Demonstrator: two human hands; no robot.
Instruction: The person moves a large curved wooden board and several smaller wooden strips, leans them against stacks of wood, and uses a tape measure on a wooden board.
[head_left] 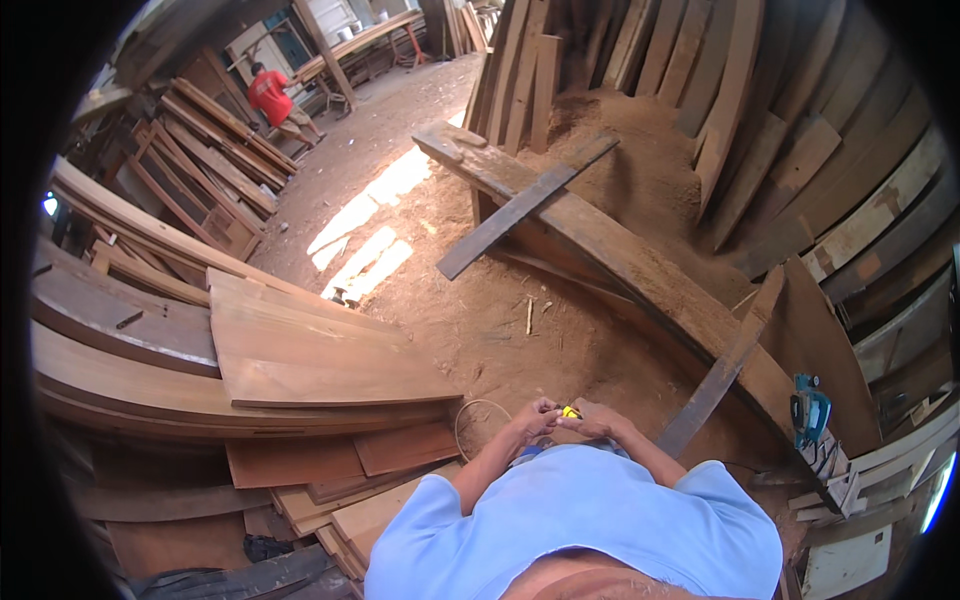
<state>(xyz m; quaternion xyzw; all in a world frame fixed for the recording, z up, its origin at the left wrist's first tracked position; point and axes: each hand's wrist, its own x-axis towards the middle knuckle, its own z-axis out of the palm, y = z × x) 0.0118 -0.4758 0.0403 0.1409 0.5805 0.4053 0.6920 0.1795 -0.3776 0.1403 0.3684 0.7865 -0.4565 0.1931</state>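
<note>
Both my hands are close together in front of my body, low in the middle of the view. Between them is a small yellow-and-black tape measure (570, 412). My right hand (595, 419) is closed around it from the right. The fingers of my left hand (541, 414) are bent and pinched together at its left side; what they grip is too small to make out. To the right of my hands, a teal electric planer (811, 408) rests on the near end of a long wooden beam (640, 265).
Two dark strips, a far one (530, 205) and a near one (725, 365), cross the beam. Wide boards (320, 345) are stacked at left; planks (735, 110) lean at right. Sawdust covers the floor (480, 325). A person in red (271, 96) stands far left by a workbench (365, 42).
</note>
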